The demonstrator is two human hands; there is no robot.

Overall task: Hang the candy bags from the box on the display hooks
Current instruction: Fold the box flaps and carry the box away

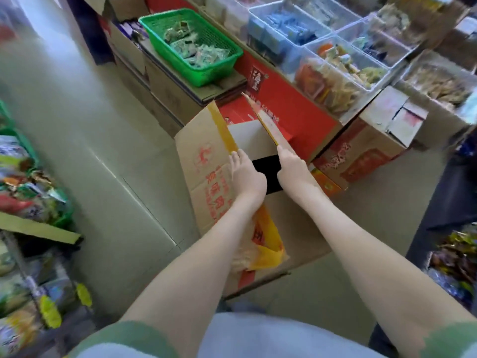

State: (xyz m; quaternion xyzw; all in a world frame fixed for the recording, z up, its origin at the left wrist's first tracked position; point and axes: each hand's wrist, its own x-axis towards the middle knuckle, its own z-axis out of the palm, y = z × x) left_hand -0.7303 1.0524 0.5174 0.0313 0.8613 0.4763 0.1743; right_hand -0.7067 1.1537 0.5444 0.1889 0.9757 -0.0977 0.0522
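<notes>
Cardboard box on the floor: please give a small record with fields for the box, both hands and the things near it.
box: cardboard box, on the floor, top flaps spread open
left hand: straight fingers rest on the left flap
right hand: touches the edge of the right flap, which stands up
inside: yellow bag, partly under the left forearm
behind: green basket with small packets, on stacked cartons

Floor [90,164]: pale glossy tiles. Standing directly on it: an open cardboard box [204,177] with red print, flaps spread. Behind it, a red carton [284,99]. Left of that, stacked brown cartons [167,99]. To the right, a printed carton [361,156].
</notes>
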